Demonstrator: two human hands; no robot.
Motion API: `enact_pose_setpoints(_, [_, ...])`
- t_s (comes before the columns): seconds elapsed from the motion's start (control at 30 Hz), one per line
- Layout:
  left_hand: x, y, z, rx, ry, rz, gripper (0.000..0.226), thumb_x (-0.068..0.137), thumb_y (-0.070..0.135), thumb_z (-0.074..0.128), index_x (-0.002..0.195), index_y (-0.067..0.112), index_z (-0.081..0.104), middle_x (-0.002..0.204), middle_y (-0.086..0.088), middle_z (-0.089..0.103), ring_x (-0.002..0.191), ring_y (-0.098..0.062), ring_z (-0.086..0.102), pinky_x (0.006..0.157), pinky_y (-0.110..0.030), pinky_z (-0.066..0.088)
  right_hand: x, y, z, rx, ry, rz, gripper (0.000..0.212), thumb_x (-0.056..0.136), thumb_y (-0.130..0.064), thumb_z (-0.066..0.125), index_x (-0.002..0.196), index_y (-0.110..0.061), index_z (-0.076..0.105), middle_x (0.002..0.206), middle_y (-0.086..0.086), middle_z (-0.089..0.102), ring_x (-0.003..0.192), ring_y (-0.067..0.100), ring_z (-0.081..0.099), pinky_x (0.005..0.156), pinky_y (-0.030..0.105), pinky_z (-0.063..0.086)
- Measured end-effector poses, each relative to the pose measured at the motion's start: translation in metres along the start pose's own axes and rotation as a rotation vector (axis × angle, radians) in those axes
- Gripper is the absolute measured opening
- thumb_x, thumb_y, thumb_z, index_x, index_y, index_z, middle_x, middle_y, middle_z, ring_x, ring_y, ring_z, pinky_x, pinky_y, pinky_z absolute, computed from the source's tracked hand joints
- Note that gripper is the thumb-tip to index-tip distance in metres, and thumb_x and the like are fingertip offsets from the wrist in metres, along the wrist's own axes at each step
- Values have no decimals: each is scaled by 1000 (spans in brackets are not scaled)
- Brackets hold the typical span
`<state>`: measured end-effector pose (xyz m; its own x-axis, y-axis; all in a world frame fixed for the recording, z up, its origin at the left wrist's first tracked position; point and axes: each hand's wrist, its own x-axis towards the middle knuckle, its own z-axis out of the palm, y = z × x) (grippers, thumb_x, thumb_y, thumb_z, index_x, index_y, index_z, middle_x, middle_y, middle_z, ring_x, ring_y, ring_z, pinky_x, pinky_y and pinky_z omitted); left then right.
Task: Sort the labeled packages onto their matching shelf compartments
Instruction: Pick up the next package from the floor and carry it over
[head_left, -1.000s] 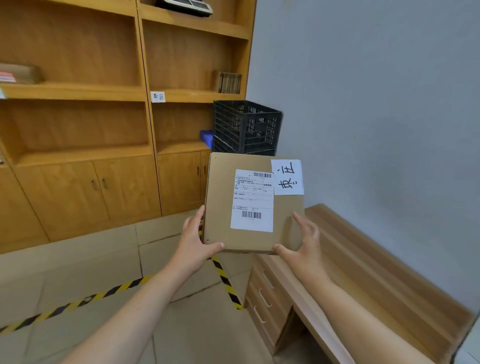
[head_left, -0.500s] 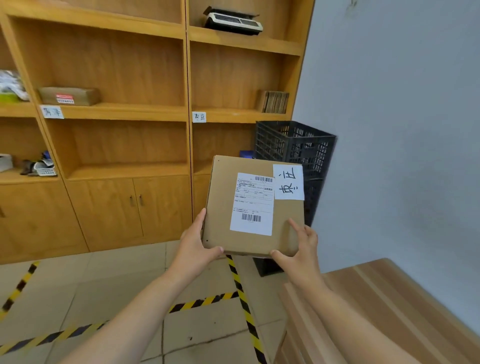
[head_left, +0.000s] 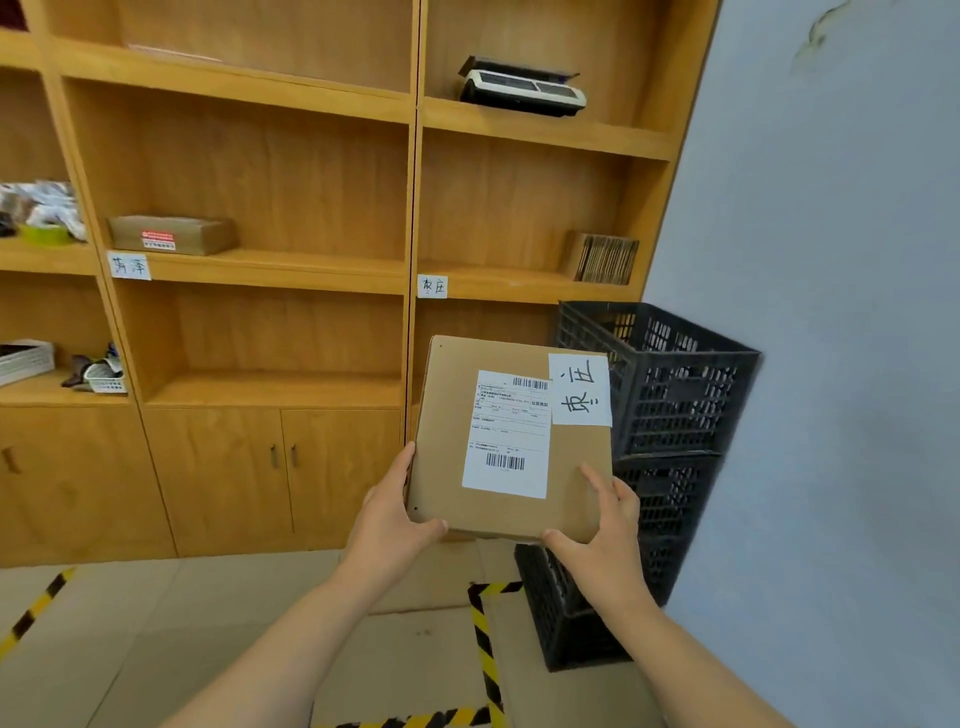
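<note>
I hold a flat brown cardboard package (head_left: 452, 415) in front of me with both hands. It carries a white shipping label and a white handwritten tag at its top right. My left hand (head_left: 387, 525) grips its lower left corner, and my right hand (head_left: 602, 540) grips its lower right corner. Straight ahead stands the wooden shelf unit (head_left: 415, 197). A small handwritten shelf tag (head_left: 432, 286) is stuck on the edge of the right compartment, just above the package. Another shelf tag (head_left: 130, 265) marks the middle compartment, where a brown box (head_left: 171, 235) lies.
Stacked black plastic crates (head_left: 670, 395) stand against the grey wall to the right of the package. A stack of cardboard pieces (head_left: 605, 258) sits in the right compartment, a device (head_left: 522, 89) one shelf higher. Yellow-black tape (head_left: 485, 654) marks the tiled floor. Cabinet doors (head_left: 283, 467) close the base.
The view has swung left and closer to the shelves; the wooden desk has left the frame. The package stays gripped in both hands, now just under the right compartment's tag.
</note>
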<state>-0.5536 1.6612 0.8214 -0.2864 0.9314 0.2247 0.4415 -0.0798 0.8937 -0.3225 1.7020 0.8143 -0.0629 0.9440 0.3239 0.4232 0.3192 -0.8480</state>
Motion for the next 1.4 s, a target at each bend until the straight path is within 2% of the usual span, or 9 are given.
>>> enact_pose_setpoints(0.2, [103, -27, -4, -4, -5, 29, 100, 69, 16, 76, 146, 35, 15, 144, 6, 39, 132, -14, 34, 103, -36, 38, 91, 12, 49, -6, 29, -22, 79, 70, -20, 76, 135, -38, 34, 137, -11, 21, 130, 15, 28, 110, 38, 32])
enact_pose_setpoints(0.43, [239, -55, -34, 5, 0, 106, 98, 70, 15, 76, 146, 31, 16, 138, 5, 44, 130, -15, 35, 94, -27, 37, 209, -2, 118, -12, 45, -52, 78, 72, -17, 75, 137, -32, 35, 135, -10, 22, 127, 14, 28, 105, 29, 31])
enact_pose_setpoints(0.63, [332, -86, -44, 7, -9, 101, 101, 69, 17, 77, 146, 36, 14, 137, 10, 45, 130, -14, 37, 96, -31, 43, 285, 3, 166, 2, 58, -42, 77, 73, -16, 74, 137, -34, 36, 135, -12, 20, 127, 11, 26, 105, 28, 30])
enact_pose_setpoints(0.77, [374, -103, -37, 19, -28, 103, 99, 68, 17, 76, 144, 40, 16, 135, 13, 46, 127, -13, 39, 98, -39, 45, 324, 19, 183, -5, 58, -31, 76, 72, -17, 75, 135, -37, 35, 134, -12, 20, 127, 10, 25, 106, 30, 31])
enact_pose_setpoints(0.87, [405, -113, -27, 33, -15, 99, 98, 68, 17, 76, 144, 40, 19, 136, 14, 46, 126, -14, 40, 98, -39, 45, 355, 35, 194, -2, 54, -26, 76, 71, -18, 75, 131, -43, 35, 137, -9, 23, 129, 14, 29, 106, 33, 35])
enact_pose_setpoints(1.0, [448, -123, -12, 49, 5, 109, 96, 68, 14, 75, 143, 39, 22, 130, 22, 44, 125, -12, 41, 98, -38, 45, 405, 57, 209, 21, 33, -25, 77, 70, -16, 75, 130, -44, 36, 139, -9, 21, 130, 12, 28, 107, 30, 33])
enact_pose_setpoints(1.23, [545, -126, 25, 56, 72, 96, 91, 67, 16, 73, 141, 39, 26, 142, 14, 41, 128, -15, 38, 101, -42, 43, 520, 91, 219, 41, -2, -78, 76, 70, -20, 75, 132, -43, 37, 138, -14, 19, 132, 14, 26, 111, 38, 31])
enact_pose_setpoints(1.4, [618, -109, 57, 57, 131, 125, 88, 67, 9, 73, 142, 28, 31, 142, 7, 42, 128, -15, 40, 103, -39, 42, 605, 105, 208, 26, -18, -121, 75, 72, -17, 74, 135, -38, 37, 141, -8, 19, 127, 10, 28, 104, 27, 31])
